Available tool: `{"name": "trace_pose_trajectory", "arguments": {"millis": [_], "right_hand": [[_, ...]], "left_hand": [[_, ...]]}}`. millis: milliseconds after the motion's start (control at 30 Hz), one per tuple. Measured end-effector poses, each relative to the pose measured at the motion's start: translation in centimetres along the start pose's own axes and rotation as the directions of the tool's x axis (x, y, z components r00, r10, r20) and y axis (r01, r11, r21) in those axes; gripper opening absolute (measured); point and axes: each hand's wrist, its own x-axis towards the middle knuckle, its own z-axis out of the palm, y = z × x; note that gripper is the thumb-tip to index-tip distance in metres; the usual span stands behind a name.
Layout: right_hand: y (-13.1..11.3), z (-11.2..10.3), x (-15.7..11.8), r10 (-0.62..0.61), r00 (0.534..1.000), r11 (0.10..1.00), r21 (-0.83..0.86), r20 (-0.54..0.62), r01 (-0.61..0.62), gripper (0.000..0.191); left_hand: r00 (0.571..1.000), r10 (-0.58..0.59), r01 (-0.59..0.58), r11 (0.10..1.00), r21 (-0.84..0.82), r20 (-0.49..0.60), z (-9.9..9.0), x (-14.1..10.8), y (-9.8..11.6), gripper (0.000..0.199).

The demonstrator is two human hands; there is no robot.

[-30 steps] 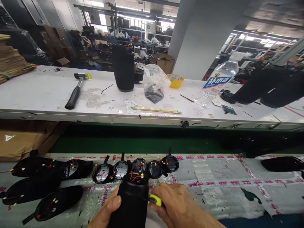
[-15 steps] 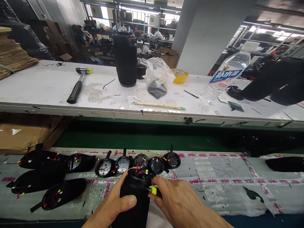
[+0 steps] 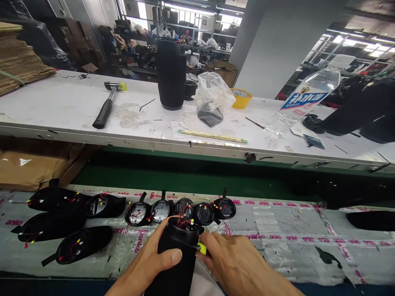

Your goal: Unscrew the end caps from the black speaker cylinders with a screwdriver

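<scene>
"Black shells [image 3: 84, 244] lie over on the left, red wires showing on them. What's next along?"

"The left hand [image 3: 148, 261]. It's wrapped round a black cylinder [image 3: 177, 263], thumb pressed flat across the near side."

"How does that cylinder look to you?"

"Dull and dark down the body, with a smoother, faintly shiny band [image 3: 182, 237] round the top. The upper end is open; red wires [image 3: 184, 223] bunch up out of it, and a small pale-yellow connector [image 3: 191, 221] sits towards the right of the rim. It's roughly upright, just this side of the row of round wired pieces [image 3: 160, 211]. I can't see its lower end."

"And to its right?"

"A bright yellow tool [image 3: 202, 248], its thin end aimed at the side below the rim. Touching or not, I can't tell. The right hand [image 3: 231, 259] is closed round it, fingers hiding most of the handle."
</scene>
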Motion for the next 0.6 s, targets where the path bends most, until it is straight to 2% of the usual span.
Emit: {"name": "trace_pose_trajectory", "arguments": {"millis": [100,267,367,467,600], "right_hand": [[-0.3,0.0,-0.2,-0.028,1.000,0.997,-0.069,0.014,0.029,0.023],[-0.5,0.0,-0.7,0.002,0.999,0.994,-0.113,0.035,0.002,0.022],[-0.6,-0.5,-0.6,-0.023,0.996,0.987,-0.155,0.084,0.036,0.023],[-0.6,-1.4,-0.2,-0.053,0.982,0.978,-0.190,0.180,0.087,0.022],[-0.7,-2.6,0.5,-0.082,0.935,0.975,-0.166,0.344,0.147,0.029]], "left_hand": [[1.000,0.007,-0.005,0.997,0.071,-0.030,0.0,-0.2,0.0,0.075],[0.994,0.010,0.012,0.978,0.209,-0.106,-0.4,-0.5,-0.5,0.082],[0.994,0.006,0.025,0.959,0.281,-0.110,-0.5,-0.7,-0.7,0.085],[0.989,0.016,0.031,0.952,0.304,-0.148,-0.2,-0.8,-0.5,0.085],[0.979,0.008,0.055,0.952,0.302,-0.206,0.6,-0.9,0.0,0.082]]}}
